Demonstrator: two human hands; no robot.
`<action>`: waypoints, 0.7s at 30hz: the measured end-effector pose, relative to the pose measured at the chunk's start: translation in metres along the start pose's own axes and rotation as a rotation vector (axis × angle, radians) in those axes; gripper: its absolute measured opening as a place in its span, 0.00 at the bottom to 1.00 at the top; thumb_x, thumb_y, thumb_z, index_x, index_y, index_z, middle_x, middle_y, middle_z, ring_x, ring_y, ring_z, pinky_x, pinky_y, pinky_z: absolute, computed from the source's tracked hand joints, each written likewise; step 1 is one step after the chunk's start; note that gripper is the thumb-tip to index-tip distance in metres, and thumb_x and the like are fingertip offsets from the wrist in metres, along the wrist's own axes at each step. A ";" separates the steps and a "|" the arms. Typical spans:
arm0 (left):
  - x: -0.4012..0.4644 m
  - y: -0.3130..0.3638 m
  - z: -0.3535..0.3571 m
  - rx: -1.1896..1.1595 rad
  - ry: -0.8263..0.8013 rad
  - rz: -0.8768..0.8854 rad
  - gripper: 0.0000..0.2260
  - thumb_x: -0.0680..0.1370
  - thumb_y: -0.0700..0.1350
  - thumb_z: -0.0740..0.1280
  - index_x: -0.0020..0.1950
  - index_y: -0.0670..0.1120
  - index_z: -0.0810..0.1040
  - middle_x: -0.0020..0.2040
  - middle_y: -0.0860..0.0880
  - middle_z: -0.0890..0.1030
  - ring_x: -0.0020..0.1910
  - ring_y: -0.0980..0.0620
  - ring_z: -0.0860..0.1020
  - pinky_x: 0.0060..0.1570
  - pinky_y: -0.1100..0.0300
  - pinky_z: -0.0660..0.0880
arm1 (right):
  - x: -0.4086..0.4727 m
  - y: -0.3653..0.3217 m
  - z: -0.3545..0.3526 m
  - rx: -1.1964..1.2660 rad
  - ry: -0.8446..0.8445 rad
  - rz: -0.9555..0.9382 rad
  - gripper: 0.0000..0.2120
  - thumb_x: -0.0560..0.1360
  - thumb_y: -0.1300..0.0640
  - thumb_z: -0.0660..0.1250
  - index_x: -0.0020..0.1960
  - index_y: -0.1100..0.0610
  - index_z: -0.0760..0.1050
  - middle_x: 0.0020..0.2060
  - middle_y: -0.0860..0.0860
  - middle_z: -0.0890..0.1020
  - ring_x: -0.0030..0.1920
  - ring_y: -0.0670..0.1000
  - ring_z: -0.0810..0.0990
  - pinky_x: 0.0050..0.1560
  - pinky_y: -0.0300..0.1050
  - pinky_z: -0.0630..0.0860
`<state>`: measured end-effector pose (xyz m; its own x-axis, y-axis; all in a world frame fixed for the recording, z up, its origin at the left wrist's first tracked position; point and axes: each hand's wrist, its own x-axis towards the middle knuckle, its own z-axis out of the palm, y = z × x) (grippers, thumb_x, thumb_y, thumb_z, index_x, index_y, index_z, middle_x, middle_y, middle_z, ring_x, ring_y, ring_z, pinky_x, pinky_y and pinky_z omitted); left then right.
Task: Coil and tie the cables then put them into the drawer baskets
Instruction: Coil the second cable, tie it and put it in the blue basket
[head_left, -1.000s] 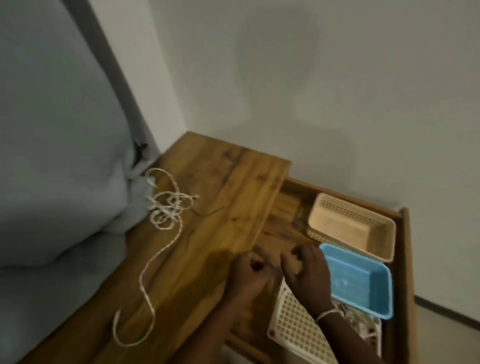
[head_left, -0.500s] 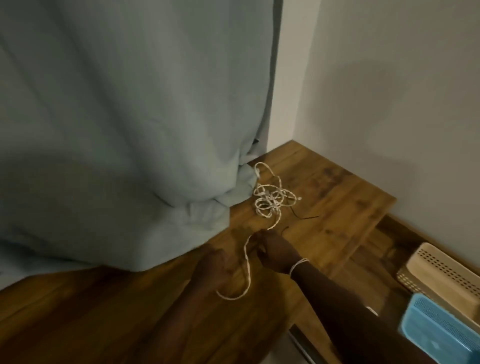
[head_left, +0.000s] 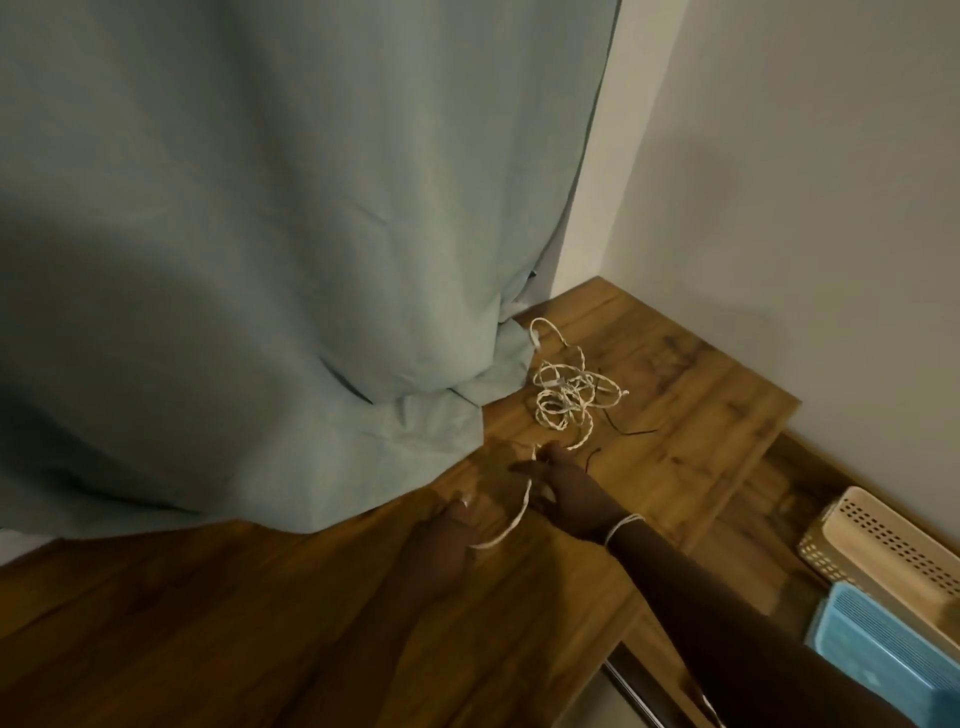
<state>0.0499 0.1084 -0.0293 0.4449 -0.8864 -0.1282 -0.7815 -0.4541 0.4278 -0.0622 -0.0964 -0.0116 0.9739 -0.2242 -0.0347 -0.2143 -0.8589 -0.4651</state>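
Right hand (head_left: 569, 486) has slid up the cable (head_left: 563, 400), gripping it; left hand (head_left: 441, 540) grip unclear.

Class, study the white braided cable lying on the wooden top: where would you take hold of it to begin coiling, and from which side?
Probably the free straight run of the white braided cable, from the near side. It lies single and untangled between the left hand and right hand, while the far end is a knotted heap beside the curtain.

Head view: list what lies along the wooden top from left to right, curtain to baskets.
Curtain → left hand → right hand, both on the white braided cable → beige basket, with the blue basket in front of it.
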 end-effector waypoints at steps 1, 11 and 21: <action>-0.001 0.001 -0.006 -0.081 0.016 -0.015 0.21 0.80 0.52 0.58 0.66 0.41 0.76 0.70 0.43 0.72 0.70 0.45 0.69 0.67 0.60 0.63 | 0.008 0.005 -0.006 0.000 0.060 0.005 0.22 0.78 0.54 0.69 0.72 0.49 0.72 0.62 0.56 0.69 0.58 0.53 0.71 0.61 0.48 0.75; -0.005 0.055 -0.134 -0.887 0.437 0.116 0.13 0.83 0.48 0.59 0.45 0.52 0.82 0.46 0.49 0.85 0.50 0.50 0.83 0.56 0.51 0.77 | 0.073 0.013 -0.092 -0.242 0.364 -0.032 0.13 0.81 0.48 0.59 0.54 0.55 0.77 0.49 0.54 0.82 0.49 0.57 0.79 0.52 0.55 0.77; -0.039 0.056 -0.202 -1.687 0.746 0.299 0.14 0.79 0.51 0.57 0.40 0.52 0.80 0.31 0.52 0.76 0.34 0.55 0.78 0.49 0.47 0.80 | 0.083 0.057 -0.131 0.037 0.393 0.146 0.11 0.83 0.54 0.61 0.44 0.56 0.75 0.36 0.53 0.80 0.35 0.54 0.77 0.37 0.46 0.71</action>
<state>0.0767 0.1359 0.1808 0.8322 -0.4805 0.2768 0.1343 0.6589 0.7401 -0.0036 -0.2241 0.0754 0.8297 -0.5067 0.2343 -0.3379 -0.7899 -0.5117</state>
